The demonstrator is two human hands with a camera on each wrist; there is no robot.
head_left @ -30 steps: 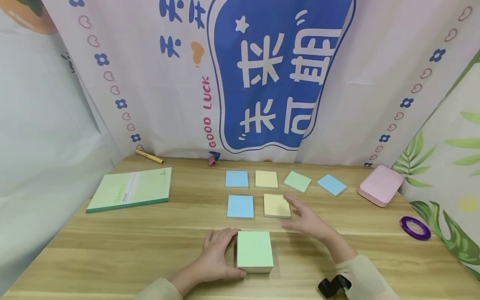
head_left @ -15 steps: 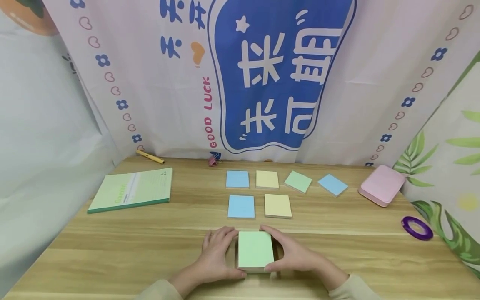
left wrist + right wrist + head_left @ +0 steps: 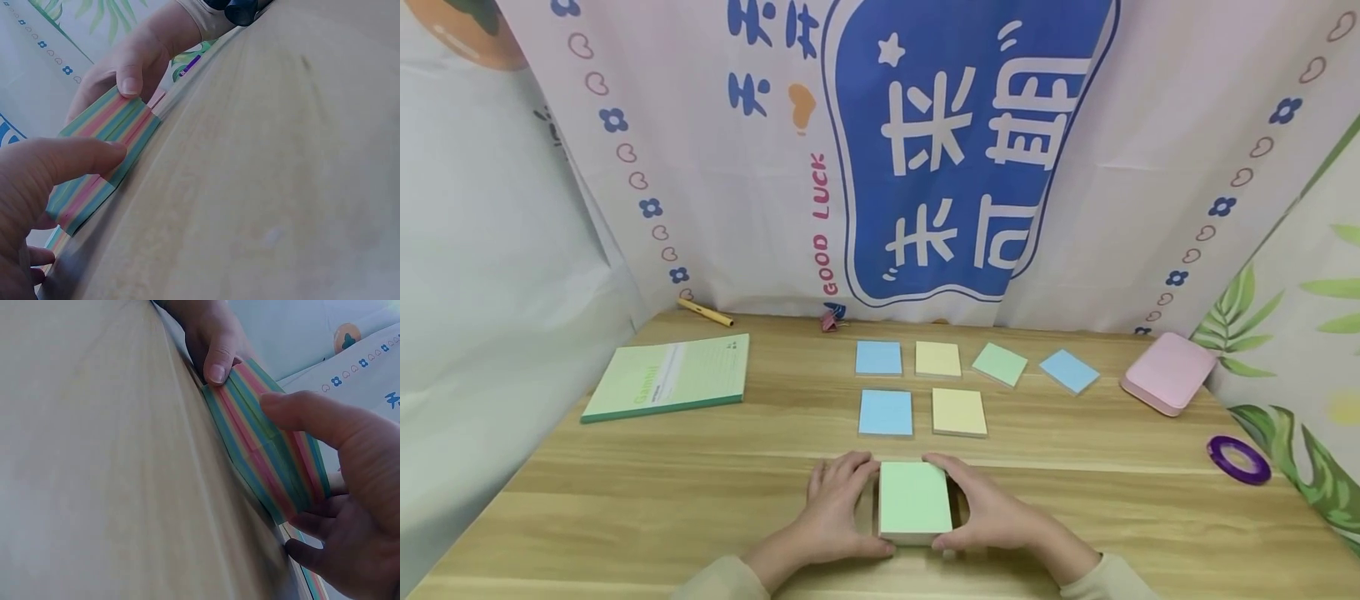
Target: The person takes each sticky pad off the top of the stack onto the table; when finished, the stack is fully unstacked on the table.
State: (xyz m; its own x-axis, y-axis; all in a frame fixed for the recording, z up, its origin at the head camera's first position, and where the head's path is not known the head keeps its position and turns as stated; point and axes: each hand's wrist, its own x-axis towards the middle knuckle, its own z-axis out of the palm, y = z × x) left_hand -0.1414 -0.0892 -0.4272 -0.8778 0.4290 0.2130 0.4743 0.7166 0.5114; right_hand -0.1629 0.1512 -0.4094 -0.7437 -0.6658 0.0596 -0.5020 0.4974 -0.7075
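A thick block of sticky notes (image 3: 914, 497) with a green top lies at the near middle of the table. Its sides show blue, pink, yellow and green layers in both wrist views. My left hand (image 3: 838, 512) grips its left side, thumb at the near corner and fingers at the far one. From the right, my right hand (image 3: 996, 510) holds it the same way. Just beyond lie a blue sticky note pad (image 3: 885, 412) and a yellow sticky note pad (image 3: 958, 412), side by side.
Farther back is a row of thin pads: blue (image 3: 878, 357), yellow (image 3: 937, 359), tilted green (image 3: 1000, 365) and tilted blue (image 3: 1069, 371). A green notebook (image 3: 670, 379), yellow pen (image 3: 705, 312) and binder clip (image 3: 830, 320) are left; a pink case (image 3: 1170, 372) and purple tape roll (image 3: 1239, 460) right.
My right hand has come from beside the front yellow pad, left and nearer, onto the block's right side. The left hand stays on the block, and the pads have kept their places.
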